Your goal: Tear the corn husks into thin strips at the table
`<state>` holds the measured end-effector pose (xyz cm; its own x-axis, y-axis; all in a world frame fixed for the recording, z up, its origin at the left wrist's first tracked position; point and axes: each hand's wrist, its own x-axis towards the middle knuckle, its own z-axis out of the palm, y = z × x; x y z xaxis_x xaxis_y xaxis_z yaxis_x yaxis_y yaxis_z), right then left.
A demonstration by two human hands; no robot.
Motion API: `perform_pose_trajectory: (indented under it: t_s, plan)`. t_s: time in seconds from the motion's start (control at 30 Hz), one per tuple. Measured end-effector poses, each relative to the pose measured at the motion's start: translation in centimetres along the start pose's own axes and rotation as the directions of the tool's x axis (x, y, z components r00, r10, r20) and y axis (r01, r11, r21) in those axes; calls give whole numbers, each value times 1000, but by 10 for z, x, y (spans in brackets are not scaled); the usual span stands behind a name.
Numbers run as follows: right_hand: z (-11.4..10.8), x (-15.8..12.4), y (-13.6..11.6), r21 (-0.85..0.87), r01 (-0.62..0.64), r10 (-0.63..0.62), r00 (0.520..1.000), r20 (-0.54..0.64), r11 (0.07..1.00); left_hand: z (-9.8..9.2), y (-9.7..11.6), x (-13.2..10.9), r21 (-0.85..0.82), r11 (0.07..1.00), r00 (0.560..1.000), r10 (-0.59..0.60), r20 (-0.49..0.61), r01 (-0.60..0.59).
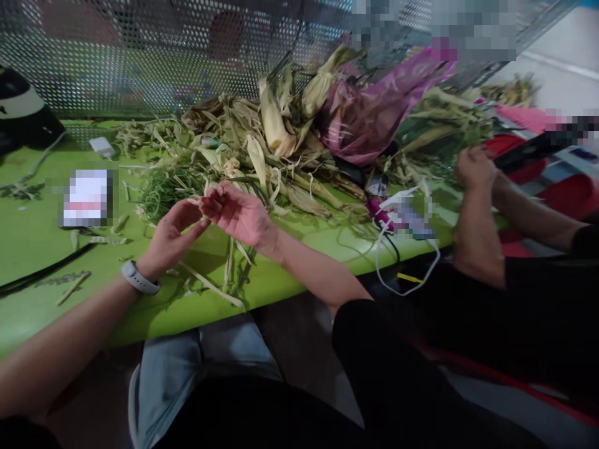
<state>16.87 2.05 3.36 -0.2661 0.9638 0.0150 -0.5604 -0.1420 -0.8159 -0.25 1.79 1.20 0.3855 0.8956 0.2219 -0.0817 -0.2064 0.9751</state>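
My left hand (174, 234), with a pale band at its wrist, is held over the green table (290, 265). Its thumb and fingers curve together until they meet the fingertips of my right hand (243, 215). The right palm is turned partly up, its fingers curled in. Both hands seem to pinch something small and pale between them, too hidden to name. Just behind lies a tangle of thin green strands (161, 193). Dry corn husks (276, 128) are heaped beyond. Below the hands, pale stalks (213, 284) lie near the table's front edge.
A phone (87, 196) and a white charger (102, 147) lie to the left. Behind the husks, a pink plastic bag (369, 118) leans by a metal mesh panel (140, 56). At right are a white cable (407, 290) and another person's hands (475, 167) among leaves.
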Motion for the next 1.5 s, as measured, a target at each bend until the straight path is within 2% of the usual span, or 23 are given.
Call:
perform_pose_trajectory:
  t_s: [0.13,0.2,0.27,0.37,0.43,0.47,0.57,0.63,0.67,0.7,0.77,0.87,1.1,1.23,1.33,1.4,1.47,1.5]
  plan:
    - [0,-1,4,-54,-9,13,997,73,998,0,6,0,-34,998,997,-55,58,57]
    - [-3,-1,-2,-98,33,-22,994,104,995,-2,7,-1,-8,996,994,-88,60,88]
    - [-12,1,-16,-175,119,-103,990,99,977,-4,7,0,-5,991,991,-132,17,132]
    - [-35,6,-44,-430,209,-194,978,80,878,-8,7,3,-146,962,970,-240,-46,231]
    - [-49,9,-59,-651,194,-210,976,54,734,-10,9,5,-267,916,944,-324,-54,299]
    - [-54,10,-62,-765,167,-225,974,30,622,-11,10,7,-314,891,930,-363,-57,329]
    - [-57,10,-55,-984,45,-176,984,15,171,-15,14,10,-401,827,890,-452,-58,393]
    - [-52,8,-43,-996,11,-62,998,16,-92,-18,15,11,-449,790,869,-491,-56,418]
    - [-49,8,-37,-983,12,-18,1000,16,-184,-18,15,11,-468,775,861,-505,-55,424]
    - [-46,7,-33,-967,18,14,1000,15,-253,-18,16,11,-483,764,855,-516,-57,429]
    - [-41,6,-30,-942,23,46,999,8,-335,-17,15,11,-481,767,855,-514,-67,424]
    - [-40,4,-33,-920,-1,70,997,-31,-391,-16,11,10,-414,825,883,-459,-94,385]
    - [-35,2,-36,-853,-89,-5,995,-101,-514,-19,6,10,-257,919,921,-348,-175,299]
    - [-32,3,-32,-838,-47,51,995,-89,-544,-20,7,9,-148,947,932,-309,-189,284]
    - [-35,5,-34,-853,-66,49,993,-106,-517,-21,4,10,-79,954,940,-298,-168,289]
    - [-40,6,-40,-882,-106,31,990,-135,-459,-22,2,10,-59,961,945,-276,-178,269]
    - [-47,6,-48,-923,-154,-14,987,-159,-352,-24,1,12,-66,971,953,-238,-189,229]
    - [-51,6,-52,-947,-174,-44,985,-168,-270,-25,1,12,-77,976,958,-213,-193,202]
